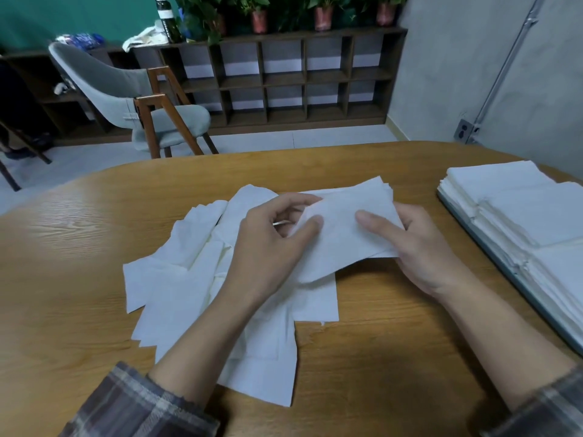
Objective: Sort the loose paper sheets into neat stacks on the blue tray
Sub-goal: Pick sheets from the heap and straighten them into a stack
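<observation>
Wooden table (79,279): blue tray (504,263) at its right edge, bearing neat white paper stacks (520,209). Loose paper sheets (189,279): untidy heap at the table's middle. Small sheaf (344,234): raised above the heap, left hand (268,247) and right hand (422,247) each pinching one end, thumbs on top, fingers curled beneath

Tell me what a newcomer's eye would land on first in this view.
First come the left hand and right hand at the centre, both pinching a small bundle of white sheets above the wooden table. Beneath them, left of centre, sprawls a messy pile of loose sheets. At the right edge, neat stacks already sit on the blue tray.
</observation>
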The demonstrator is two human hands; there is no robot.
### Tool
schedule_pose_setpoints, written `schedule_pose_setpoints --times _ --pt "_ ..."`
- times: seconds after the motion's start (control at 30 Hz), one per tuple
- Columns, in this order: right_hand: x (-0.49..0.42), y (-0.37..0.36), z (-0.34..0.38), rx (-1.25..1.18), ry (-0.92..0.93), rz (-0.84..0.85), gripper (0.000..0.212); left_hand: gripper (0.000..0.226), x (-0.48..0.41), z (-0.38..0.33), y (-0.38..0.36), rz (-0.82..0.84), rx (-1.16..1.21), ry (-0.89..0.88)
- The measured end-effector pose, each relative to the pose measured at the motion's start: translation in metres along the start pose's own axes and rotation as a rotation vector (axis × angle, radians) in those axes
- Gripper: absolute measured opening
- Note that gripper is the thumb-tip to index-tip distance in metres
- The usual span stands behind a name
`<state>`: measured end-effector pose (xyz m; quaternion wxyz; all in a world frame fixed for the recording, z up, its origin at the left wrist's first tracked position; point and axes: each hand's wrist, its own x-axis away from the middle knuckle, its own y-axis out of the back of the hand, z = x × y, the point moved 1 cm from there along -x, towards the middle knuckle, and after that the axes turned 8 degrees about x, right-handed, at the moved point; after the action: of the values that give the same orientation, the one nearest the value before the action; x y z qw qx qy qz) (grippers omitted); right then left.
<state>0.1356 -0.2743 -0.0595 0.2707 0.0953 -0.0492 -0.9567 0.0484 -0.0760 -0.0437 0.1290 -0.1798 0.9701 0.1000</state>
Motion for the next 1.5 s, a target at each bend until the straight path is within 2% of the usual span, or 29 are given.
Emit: schedule_pose_setpoints --times 0.03,0.07,0.23,0.33,0.57,0.67,0.77,0.83,0.93,1.0,1.1,1.2,1.27,1.33,1.4,1.5 --pt "0.001 -0.001 0.002 0.043 -0.001 -0.031 0.013 0.027 0.0 -0.001 0.001 -0.002 -0.032 -0.019" --pt "0.001 -0.002 0.003 0.073 0.004 -0.043 0.012 0.033 -0.001 -0.001 0.003 -0.013 -0.048 -0.033" --pt "0.002 -0.004 0.003 0.006 -0.01 -0.001 0.033 0.041 -0.004 -0.003 0.009 -0.041 -0.004 -0.021" --pt "0.003 -0.006 0.006 -0.016 -0.018 -0.021 0.035 0.043 -0.004 -0.004 0.009 -0.03 0.019 -0.015" --pt "0.005 -0.01 0.011 0.098 -0.002 -0.074 0.014 0.045 -0.006 -0.005 0.012 -0.052 -0.022 -0.053" --pt "0.005 -0.011 0.012 0.108 0.017 -0.102 0.015 0.051 -0.005 -0.002 0.01 -0.095 -0.039 -0.07" --pt "0.003 -0.009 0.015 -0.004 0.05 -0.082 0.03 0.065 -0.003 0.0 0.008 -0.167 -0.14 -0.109" --pt "0.003 -0.007 0.019 -0.191 0.063 -0.034 0.052 0.069 -0.002 -0.005 0.008 -0.127 -0.028 0.014" --pt "0.002 -0.006 0.02 -0.305 0.072 -0.046 0.076 0.052 0.0 -0.011 0.006 0.067 0.259 0.259" --pt "0.001 -0.006 0.018 -0.231 0.068 -0.09 0.08 0.034 0.001 -0.012 0.005 0.122 0.316 0.309" --pt "0.001 -0.004 0.015 -0.177 0.033 -0.028 0.074 0.041 -0.003 -0.003 0.009 0.01 0.184 0.247" --pt "0.003 0.0 0.017 -0.272 -0.007 0.155 0.049 0.049 -0.005 0.005 0.012 -0.044 0.018 0.196" --pt "0.003 0.0 0.016 -0.293 -0.028 0.196 0.032 0.052 -0.004 0.005 0.011 -0.033 -0.052 0.141" --pt "0.002 0.001 0.013 -0.269 -0.048 0.157 0.021 0.056 -0.003 0.001 0.009 0.001 -0.09 0.068" --pt "0.0 0.001 0.008 -0.183 -0.047 0.078 0.023 0.058 -0.002 0.001 0.005 0.047 -0.106 0.025" --pt "-0.001 0.002 0.002 0.114 0.041 -0.067 0.025 0.064 0.0 0.006 -0.001 0.037 -0.153 -0.036"
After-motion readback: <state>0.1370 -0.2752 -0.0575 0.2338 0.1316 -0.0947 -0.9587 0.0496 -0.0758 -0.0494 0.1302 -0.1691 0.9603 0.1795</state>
